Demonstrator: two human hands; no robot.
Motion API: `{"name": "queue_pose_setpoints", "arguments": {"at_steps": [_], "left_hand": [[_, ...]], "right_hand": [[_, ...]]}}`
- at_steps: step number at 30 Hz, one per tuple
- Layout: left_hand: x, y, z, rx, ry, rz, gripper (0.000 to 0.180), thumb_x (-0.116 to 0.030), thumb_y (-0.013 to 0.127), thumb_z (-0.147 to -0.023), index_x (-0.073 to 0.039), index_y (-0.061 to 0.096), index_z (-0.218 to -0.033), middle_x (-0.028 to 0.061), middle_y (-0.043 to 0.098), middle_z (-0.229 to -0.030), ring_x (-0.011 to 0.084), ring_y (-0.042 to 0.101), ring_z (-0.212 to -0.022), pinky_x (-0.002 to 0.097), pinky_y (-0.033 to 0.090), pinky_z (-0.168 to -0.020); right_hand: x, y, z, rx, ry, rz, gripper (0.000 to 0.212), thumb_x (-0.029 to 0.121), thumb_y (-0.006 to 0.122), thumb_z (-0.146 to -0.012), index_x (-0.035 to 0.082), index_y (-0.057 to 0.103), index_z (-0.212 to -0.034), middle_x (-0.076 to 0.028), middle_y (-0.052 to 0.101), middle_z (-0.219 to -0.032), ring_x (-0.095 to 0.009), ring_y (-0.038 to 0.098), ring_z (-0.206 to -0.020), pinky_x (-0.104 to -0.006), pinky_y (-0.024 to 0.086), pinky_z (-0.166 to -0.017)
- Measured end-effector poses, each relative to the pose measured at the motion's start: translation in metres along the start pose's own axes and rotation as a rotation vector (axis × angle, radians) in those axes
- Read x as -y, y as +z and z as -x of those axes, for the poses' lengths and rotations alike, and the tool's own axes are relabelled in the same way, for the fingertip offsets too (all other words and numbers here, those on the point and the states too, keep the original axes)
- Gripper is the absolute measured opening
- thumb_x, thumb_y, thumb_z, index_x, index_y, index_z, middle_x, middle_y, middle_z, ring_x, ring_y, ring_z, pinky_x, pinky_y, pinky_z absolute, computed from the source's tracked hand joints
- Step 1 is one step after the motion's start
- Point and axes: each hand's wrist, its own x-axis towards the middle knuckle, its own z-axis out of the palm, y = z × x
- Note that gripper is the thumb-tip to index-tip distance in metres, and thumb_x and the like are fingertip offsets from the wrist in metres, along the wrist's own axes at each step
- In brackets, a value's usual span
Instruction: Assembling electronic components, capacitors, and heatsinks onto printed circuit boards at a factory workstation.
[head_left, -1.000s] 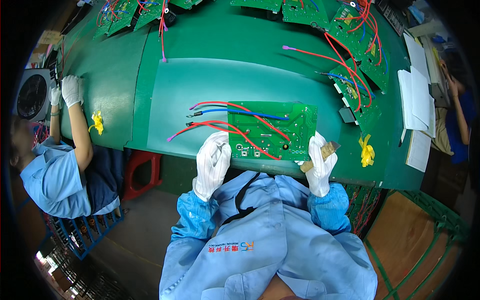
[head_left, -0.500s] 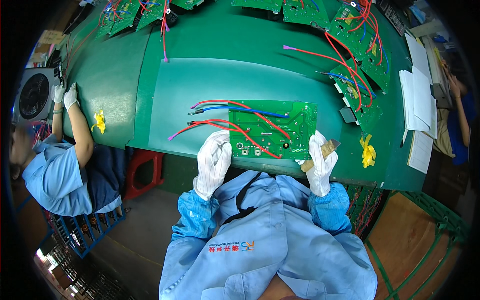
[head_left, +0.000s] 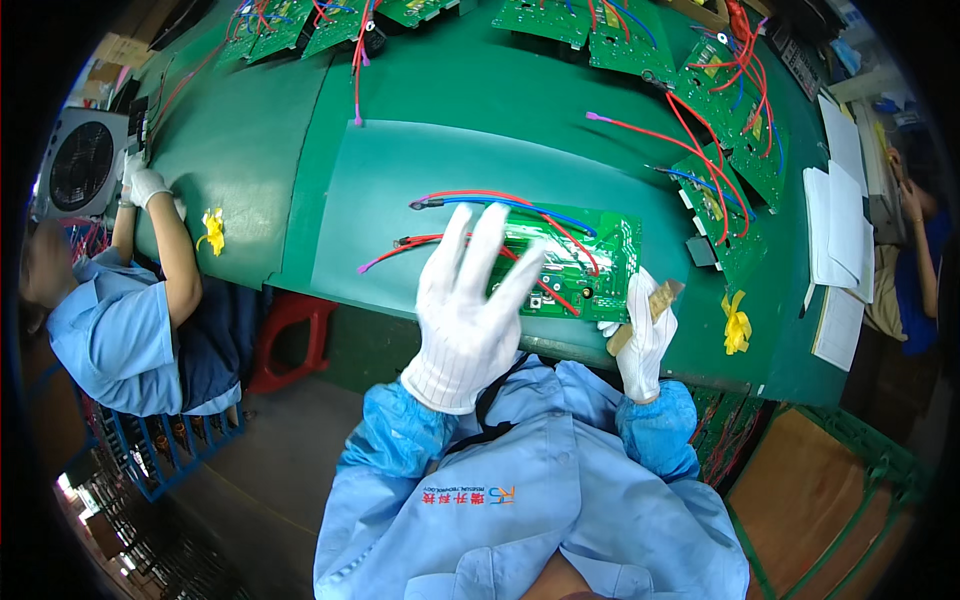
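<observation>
A green circuit board (head_left: 590,262) with red and blue wires lies on a pale green mat (head_left: 400,200) near the table's front edge. My left hand (head_left: 470,300), in a white glove, is raised above the board's left end with fingers spread and holds nothing. My right hand (head_left: 643,335), also gloved, rests at the board's right front corner and grips a small tan brush (head_left: 652,305).
More green circuit boards (head_left: 730,170) with red wires lie at the back and right of the green table (head_left: 250,150). White papers (head_left: 838,230) sit at the far right. A yellow tie (head_left: 737,325) hangs at the table edge. A co-worker's gloved hand (head_left: 145,185) works at the left beside a fan (head_left: 80,165).
My left hand has lifted from the board's front edge and spread its fingers above the board. My right hand has stayed put with the brush.
</observation>
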Motion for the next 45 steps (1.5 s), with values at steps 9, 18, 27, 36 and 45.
{"name": "queue_pose_setpoints", "arguments": {"at_steps": [9, 18, 27, 36, 45], "left_hand": [[0.006, 0.026, -0.052, -0.032, 0.338, -0.087, 0.036, -0.007, 0.071, -0.080, -0.010, 0.069, -0.116, 0.0053, 0.053, -0.145, 0.0289, 0.050, -0.133, 0.0487, 0.040, -0.111], [0.023, 0.005, -0.027, -0.368, 0.300, -0.248, 0.018, -0.007, 0.073, -0.078, -0.013, 0.068, -0.094, 0.0067, 0.067, -0.124, 0.0344, 0.064, -0.113, 0.0450, 0.054, -0.090], [0.017, 0.004, 0.058, -0.091, 0.021, -0.111, 0.040, -0.005, 0.067, -0.083, -0.006, 0.065, -0.122, 0.0135, 0.063, -0.130, 0.0337, 0.061, -0.121, 0.0448, 0.046, -0.100], [0.017, -0.002, 0.094, -0.085, 0.194, 0.098, 0.034, -0.002, 0.065, -0.070, 0.000, 0.067, -0.104, 0.0183, 0.070, -0.097, 0.0383, 0.070, -0.090, 0.0408, 0.058, -0.076], [0.040, -0.001, 0.111, -0.025, -0.072, 0.011, 0.061, 0.013, 0.057, -0.071, 0.001, 0.060, -0.131, 0.0207, 0.065, -0.126, 0.0397, 0.064, -0.117, 0.0461, 0.053, -0.095]], "right_hand": [[-0.004, 0.003, 0.001, 0.000, -0.040, 0.041, 0.031, 0.016, 0.050, -0.106, -0.006, 0.064, -0.123, -0.010, 0.068, -0.116, -0.015, 0.064, -0.096, -0.0288, 0.050, -0.085], [-0.024, -0.001, -0.001, 0.060, -0.594, 0.597, 0.036, -0.004, 0.059, -0.092, -0.002, 0.062, -0.128, -0.020, 0.066, -0.119, -0.035, 0.067, -0.099, -0.0417, 0.056, -0.080], [-0.019, 0.000, -0.003, 0.041, -0.672, 0.636, 0.036, -0.006, 0.061, -0.091, -0.003, 0.063, -0.127, -0.022, 0.066, -0.118, -0.035, 0.068, -0.096, -0.0400, 0.057, -0.077], [-0.022, 0.000, 0.000, 0.083, -0.534, 0.532, 0.033, -0.001, 0.056, -0.097, -0.001, 0.062, -0.129, -0.021, 0.065, -0.120, -0.033, 0.068, -0.093, -0.0375, 0.057, -0.071], [0.032, -0.004, -0.017, 0.035, -0.009, 0.154, 0.036, 0.008, 0.054, -0.103, 0.005, 0.060, -0.138, -0.008, 0.068, -0.094, -0.012, 0.057, -0.059, -0.0285, 0.049, -0.058]]}}
